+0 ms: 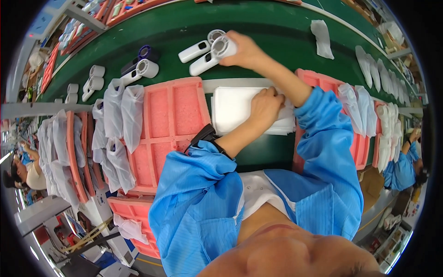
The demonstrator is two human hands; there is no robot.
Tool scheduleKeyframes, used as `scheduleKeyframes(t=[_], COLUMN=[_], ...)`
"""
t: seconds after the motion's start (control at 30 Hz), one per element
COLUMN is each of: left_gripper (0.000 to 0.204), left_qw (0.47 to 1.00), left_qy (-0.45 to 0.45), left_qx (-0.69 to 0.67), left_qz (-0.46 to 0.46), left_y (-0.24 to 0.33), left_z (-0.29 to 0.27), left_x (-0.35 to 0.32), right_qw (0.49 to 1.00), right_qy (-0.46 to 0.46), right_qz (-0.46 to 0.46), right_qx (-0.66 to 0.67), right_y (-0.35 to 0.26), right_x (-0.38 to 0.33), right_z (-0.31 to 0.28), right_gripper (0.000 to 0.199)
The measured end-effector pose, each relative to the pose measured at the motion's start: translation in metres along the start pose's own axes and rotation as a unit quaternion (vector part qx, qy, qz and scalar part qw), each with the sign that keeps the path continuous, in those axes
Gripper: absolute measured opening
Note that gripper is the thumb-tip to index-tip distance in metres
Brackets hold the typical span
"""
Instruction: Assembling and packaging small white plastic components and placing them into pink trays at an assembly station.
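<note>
My right hand [242,50] reaches forward across my left arm's side and is closed around the round head of a white hair-dryer-shaped device [205,63]. That device has a ring-like head and a straight handle with a dark oval opening. Beside it on the green surface lies a similar white device [194,51], its head partly hidden behind the first. Nearer to me, my left hand [267,108] rests on a stack of thin white packing sheets [233,108]. Its fingers are curled and pressed together at the top sheet; the fingertips are partly hidden.
Pink foam trays [173,108] flank the stack, some carrying devices in translucent bags [132,113]. More white devices [147,68], one with a dark purple ring, lie on the green conveyor [258,27]. A bagged piece [322,39] lies farther right. Other people work at both sides.
</note>
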State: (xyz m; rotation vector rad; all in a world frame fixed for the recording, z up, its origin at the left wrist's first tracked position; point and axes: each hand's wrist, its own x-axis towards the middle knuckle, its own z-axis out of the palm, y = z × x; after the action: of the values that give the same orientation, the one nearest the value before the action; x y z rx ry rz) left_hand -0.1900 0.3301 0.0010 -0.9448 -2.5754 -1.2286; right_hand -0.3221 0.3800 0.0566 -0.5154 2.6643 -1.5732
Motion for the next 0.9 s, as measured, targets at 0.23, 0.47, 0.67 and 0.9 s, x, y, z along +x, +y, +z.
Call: scheduleKeyframes(t=[0.23,0.47,0.67,0.9], left_gripper=[0.007,0.008,0.01,0.009], left_qw=[0.984,0.97,0.989,0.956], left_qy=[-0.066,-0.104,-0.087,-0.083], left_qx=[-0.126,-0.174,-0.101,-0.248], left_qz=[-0.108,-0.134,-0.07,-0.136], left_y=[0.007,0.009,0.012,0.008], left_z=[-0.029,-0.038,-0.018,-0.047], left_x=[0.015,0.018,0.01,0.025], right_qw=[0.988,0.989,0.988,0.992], right_qy=[0.151,0.103,0.107,0.083], right_qz=[0.029,0.086,0.059,0.04], right_qx=[0.026,-0.068,-0.09,-0.088], right_y=[-0.055,-0.055,-0.051,-0.054], right_x=[-0.132,-0.177,-0.168,-0.176], right_z=[-0.181,-0.201,-0.189,-0.194], right_gripper=[0.055,0.045,0.042,0.044])
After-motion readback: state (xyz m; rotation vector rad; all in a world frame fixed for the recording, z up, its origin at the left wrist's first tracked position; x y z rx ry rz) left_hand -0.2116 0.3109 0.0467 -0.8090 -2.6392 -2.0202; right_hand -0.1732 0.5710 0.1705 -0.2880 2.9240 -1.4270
